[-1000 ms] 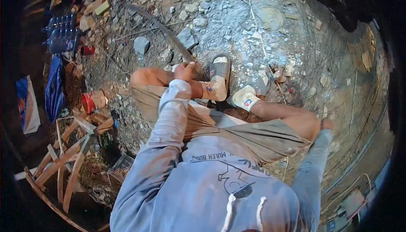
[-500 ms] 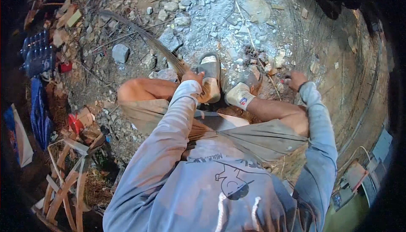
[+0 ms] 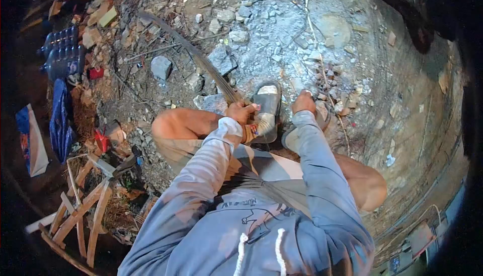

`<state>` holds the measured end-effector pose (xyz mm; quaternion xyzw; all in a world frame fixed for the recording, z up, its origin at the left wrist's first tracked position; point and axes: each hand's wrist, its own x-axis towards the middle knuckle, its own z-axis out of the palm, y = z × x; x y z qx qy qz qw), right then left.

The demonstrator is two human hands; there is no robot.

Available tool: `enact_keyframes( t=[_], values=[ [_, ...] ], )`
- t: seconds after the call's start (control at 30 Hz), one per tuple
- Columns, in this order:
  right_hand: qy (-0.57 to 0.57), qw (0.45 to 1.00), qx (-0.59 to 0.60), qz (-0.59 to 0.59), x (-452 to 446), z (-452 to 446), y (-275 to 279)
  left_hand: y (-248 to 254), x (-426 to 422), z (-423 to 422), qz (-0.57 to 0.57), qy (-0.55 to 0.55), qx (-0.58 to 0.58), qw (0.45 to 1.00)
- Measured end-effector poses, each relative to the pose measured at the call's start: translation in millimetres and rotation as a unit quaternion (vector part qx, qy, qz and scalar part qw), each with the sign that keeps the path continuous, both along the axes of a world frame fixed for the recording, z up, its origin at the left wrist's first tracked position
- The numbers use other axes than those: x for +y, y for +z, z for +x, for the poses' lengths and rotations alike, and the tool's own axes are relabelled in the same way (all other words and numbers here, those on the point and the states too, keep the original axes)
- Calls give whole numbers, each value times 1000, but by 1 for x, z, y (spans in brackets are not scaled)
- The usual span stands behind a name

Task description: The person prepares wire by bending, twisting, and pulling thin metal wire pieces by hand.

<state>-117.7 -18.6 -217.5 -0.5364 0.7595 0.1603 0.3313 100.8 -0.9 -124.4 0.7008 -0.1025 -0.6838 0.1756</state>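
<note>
My left hand (image 3: pixel 242 112) is closed around the near end of a bundle of thin strands (image 3: pixel 206 64). The grey-brown bundle is long and slightly curved, and it reaches away to the upper left over the rubble. Beside that hand is my foot in a dark slide sandal (image 3: pixel 270 102). My right hand (image 3: pixel 304 105) is held over the other foot, a short gap from the left hand. Its fingers are curled together, and what they hold, if anything, cannot be made out. That second foot is mostly hidden under the right hand and sleeve.
Grey stones (image 3: pixel 161 67) and gravel cover the ground ahead. A pale cord (image 3: pixel 310 14) runs down toward my feet. To the left are large plastic bottles (image 3: pixel 65 54), a blue tarp (image 3: pixel 60 122) and a wooden frame (image 3: pixel 83 215). A dark shape (image 3: pixel 417 19) hangs at the upper right.
My right hand has moved left from beside the knee to over the foot, near the left hand. The left hand still grips the bundle. The whole view has shifted a little.
</note>
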Motion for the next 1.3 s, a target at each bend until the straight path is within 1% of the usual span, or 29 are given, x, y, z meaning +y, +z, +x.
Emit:
enact_keyframes(
  t=[0.03, 0.1, 0.13, 0.17, 0.23, 0.27, 0.3, 0.33, 0.37, 0.4, 0.43, 0.47, 0.5, 0.57, 0.63, 0.7, 0.73, 0.77, 0.8, 0.83, 0.87, 0.9, 0.93, 1.0, 1.03, 1.07, 1.17, 1.23, 1.3],
  values=[
    [20, 999, -5, -25, -7, -2, 8, -5, 1, 3, -1, 4, -6, 1000],
    [65, 995, -29, -72, -12, -1, -4, 5, -5, 0, -38, 26, 6, 999],
    [49, 997, -31, -45, -13, -3, -9, -10, 1, 4, -49, 59, 36, 996],
    [33, 999, -32, -16, -18, -1, -3, -7, -1, 4, -46, 61, 35, 996],
    [19, 1000, -21, -13, -13, -8, -11, 1, -3, -2, -43, 95, 76, 992],
    [-11, 998, -64, -14, -13, -14, -10, -5, -3, -5, -16, 103, 60, 993],
    [-42, 993, -108, -18, -14, -19, -7, -10, -5, -7, -20, 103, 67, 992],
    [-39, 987, -147, -46, -11, -23, -4, -14, -5, -6, -69, 73, 33, 994],
    [-38, 988, -144, -44, -7, -26, -3, -12, -3, -4, -113, 43, -4, 993],
    [-12, 979, -184, -91, 1, -31, 0, 5, -10, -3, -113, 35, 51, 992],
    [14, 965, -220, -140, 9, -36, 4, 17, -11, -5, -111, 34, 57, 992],
    [-44, 958, -245, -145, 10, -33, 37, 26, -14, -8, -100, 67, 75, 990],
    [-41, 959, -237, -151, 6, -32, 58, 30, -17, -10, -91, 101, 94, 986],
    [-78, 949, -257, -168, 7, -29, 93, 39, -14, -12, -108, 98, 128, 981],
    [-82, 946, -257, -182, 11, -21, 132, 58, -11, -17, -121, 123, 130, 976],
    [-37, 947, -275, -161, 20, -14, 167, 56, -3, -14, -150, 117, 127, 973],
    [-36, 944, -280, -171, 36, -16, 165, 52, 2, -9, -151, 37, 103, 982],
    [-43, 946, -289, -139, 46, -12, 186, 47, 10, -5, -148, -43, 76, 985],
    [-51, 948, -297, -104, 59, -9, 206, 42, 22, -9, -152, 59, 176, 971],
    [-86, 940, -316, -96, 78, -6, 208, 49, 30, -7, -159, 59, 178, 969],
    [-123, 930, -334, -89, 96, -4, 208, 57, 36, -4, -132, 50, 205, 969],
    [-120, 930, -333, -96, 111, -2, 216, 63, 41, -3, -105, 42, 232, 966],
    [-99, 927, -350, -94, 123, 1, 225, 68, 48, -5, -91, 35, 178, 979],
    [-72, 922, -369, -90, 147, 2, 235, 71, 56, -4, -101, 29, 189, 976],
    [-39, 933, -353, -59, 160, 0, 238, 72, 61, -2, -102, 19, 200, 974],
    [-8, 941, -336, -28, 168, -1, 242, 75, 63, -1, -119, 6, 172, 978],
    [-1, 937, -349, -28, 177, -7, 257, 87, 66, 2, -152, -27, 124, 980],
    [-28, 933, -355, -51, 177, -9, 249, 95, 67, 2, -151, -13, 138, 979],
    [-176, 907, -369, -105, 148, 6, 274, 93, 70, 1, -149, -3, 153, 977]
  ],
)
